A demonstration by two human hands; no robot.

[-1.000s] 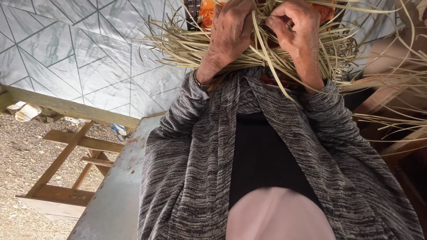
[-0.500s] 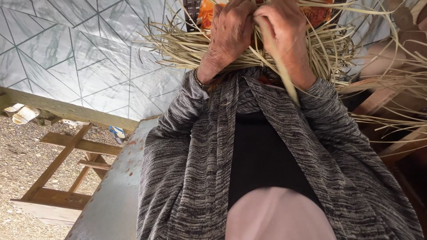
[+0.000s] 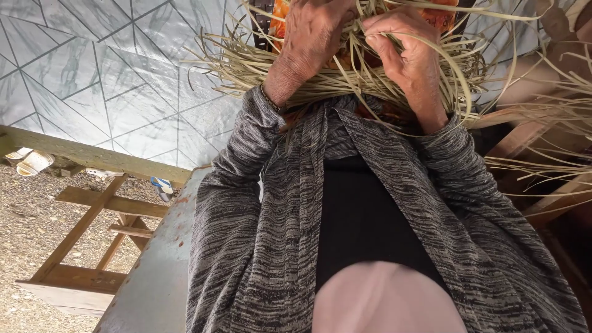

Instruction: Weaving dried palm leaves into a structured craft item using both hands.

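Tiled flooring (image 3: 105, 80) with a pale triangle pattern fills the upper left, edged by a wooden beam (image 3: 92, 157), with gravel (image 3: 24, 216) and a wooden frame (image 3: 92, 240) below it.

Both hands work in a loose mass of pale strips (image 3: 296, 71) at the top edge of the view. Compared with 0.5 s ago, the right hand (image 3: 407, 52) has drawn away from the left and uncurled a little; it now pinches 1 or 2 strips between thumb and bent fingers. The left hand (image 3: 311, 34) has slid slightly up and lies knuckles-up on the strips, fingers tucked in among them; what they grip I cannot tell. That looks like 1 strand being separated and led through the rest.

Strips fan out to the right over wooden slats (image 3: 542, 135), crowding that side. A grey metal bench (image 3: 160, 271) runs along the person's left, and a striped cardigan (image 3: 265, 234) fills the middle.
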